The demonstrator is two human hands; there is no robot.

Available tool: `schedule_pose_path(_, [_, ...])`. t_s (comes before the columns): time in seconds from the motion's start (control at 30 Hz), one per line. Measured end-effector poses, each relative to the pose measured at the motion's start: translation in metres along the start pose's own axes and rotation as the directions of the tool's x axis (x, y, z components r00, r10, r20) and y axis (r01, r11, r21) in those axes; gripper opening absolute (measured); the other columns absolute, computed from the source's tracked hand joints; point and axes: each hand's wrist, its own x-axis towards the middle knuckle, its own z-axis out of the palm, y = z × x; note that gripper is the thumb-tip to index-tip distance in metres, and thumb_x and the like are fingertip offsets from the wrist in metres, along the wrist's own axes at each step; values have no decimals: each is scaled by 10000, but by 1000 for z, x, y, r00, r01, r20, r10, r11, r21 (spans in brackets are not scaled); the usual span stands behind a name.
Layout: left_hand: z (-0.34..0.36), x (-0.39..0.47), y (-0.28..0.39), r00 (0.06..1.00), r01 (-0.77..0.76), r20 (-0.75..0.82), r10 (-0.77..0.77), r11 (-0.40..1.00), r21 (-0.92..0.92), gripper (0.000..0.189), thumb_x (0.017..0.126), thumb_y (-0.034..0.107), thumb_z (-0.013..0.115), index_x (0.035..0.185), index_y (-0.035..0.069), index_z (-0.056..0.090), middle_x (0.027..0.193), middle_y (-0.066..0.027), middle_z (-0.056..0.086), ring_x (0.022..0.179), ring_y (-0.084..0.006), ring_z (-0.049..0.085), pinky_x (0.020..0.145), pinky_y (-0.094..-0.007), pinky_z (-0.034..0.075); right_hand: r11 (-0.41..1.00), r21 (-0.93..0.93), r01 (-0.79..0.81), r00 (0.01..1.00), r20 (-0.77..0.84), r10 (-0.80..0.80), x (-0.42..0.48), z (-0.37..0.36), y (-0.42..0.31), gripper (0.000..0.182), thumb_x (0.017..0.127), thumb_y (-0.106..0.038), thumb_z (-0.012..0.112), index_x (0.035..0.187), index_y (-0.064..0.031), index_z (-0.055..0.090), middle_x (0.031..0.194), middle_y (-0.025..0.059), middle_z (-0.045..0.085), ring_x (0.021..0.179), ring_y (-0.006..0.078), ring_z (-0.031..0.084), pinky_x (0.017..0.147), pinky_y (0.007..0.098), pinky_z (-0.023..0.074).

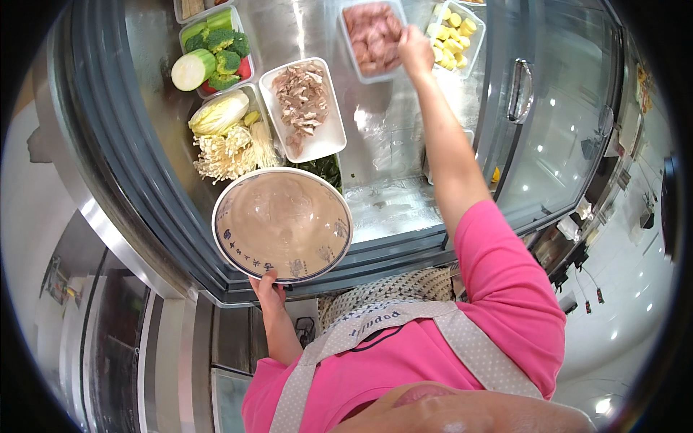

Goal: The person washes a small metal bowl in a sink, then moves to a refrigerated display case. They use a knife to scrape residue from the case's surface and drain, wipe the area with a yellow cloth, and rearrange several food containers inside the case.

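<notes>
My left hand [269, 292] grips the near rim of a wide beige bowl [284, 222] with dark blue decoration inside, thumb over the edge. The bowl is at the near edge of a steel-floored display cooler. At the far side, my right hand [417, 54] is closed at the right rim of a clear plastic tub of pinkish raw meat pieces [373, 38]; both look slightly blurred. Just right of that hand stands a tub of yellow round slices [455, 35]. A white tray of shredded greyish-brown mushrooms or meat [303, 103] lies between the bowl and the tub.
On the left stand tubs of broccoli and zucchini [214, 57], and of napa cabbage with enoki mushrooms [233, 135]. Dark leafy greens [322, 170] show behind the bowl. A sliding glass door with a handle [521, 91] bounds the right side. The cooler's grey ridged frame [135, 162] curves along the left.
</notes>
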Motion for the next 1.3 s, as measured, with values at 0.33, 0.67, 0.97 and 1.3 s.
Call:
schedule_pose_path(0.33, [-32, -1, -11, 995, -66, -68, 69, 997, 34, 527, 616, 75, 495, 1135, -14, 471, 891, -101, 579, 568, -133, 546, 366, -201, 373, 972, 88, 220, 628, 749, -210, -170, 5, -2, 333, 719, -241, 605, 950, -6, 557, 938, 192, 600, 892, 318, 583, 787, 396, 475])
schedule_pose_path(0.67, [-22, 0, -22, 992, -102, -79, 103, 995, 20, 582, 621, 90, 512, 1186, -17, 416, 869, -107, 568, 509, -129, 509, 337, -203, 347, 940, 259, -220, 738, 674, -14, -248, 40, 32, 205, 706, -193, 587, 819, -44, 502, 727, 193, 593, 723, 397, 565, 639, 450, 446])
schedule_pose_path(0.97, [-50, 8, -49, 992, -102, -78, 100, 994, -28, 621, 619, 108, 527, 1218, 6, 402, 955, -102, 554, 644, -157, 567, 408, -205, 411, 953, 218, -213, 933, 335, 131, -175, 19, 89, 185, 704, -241, 589, 790, -79, 560, 724, 149, 603, 699, 336, 583, 638, 403, 459])
schedule_pose_path(1.3, [-71, 6, -33, 981, -162, 99, 169, 984, -77, 654, 618, 87, 538, 1246, -20, 392, 1104, -136, 531, 952, -245, 563, 742, -333, 501, 821, 395, -412, 910, 122, 397, -91, 20, 106, 280, 748, -247, 558, 892, -10, 596, 725, 105, 643, 492, 182, 622, 613, 293, 500])
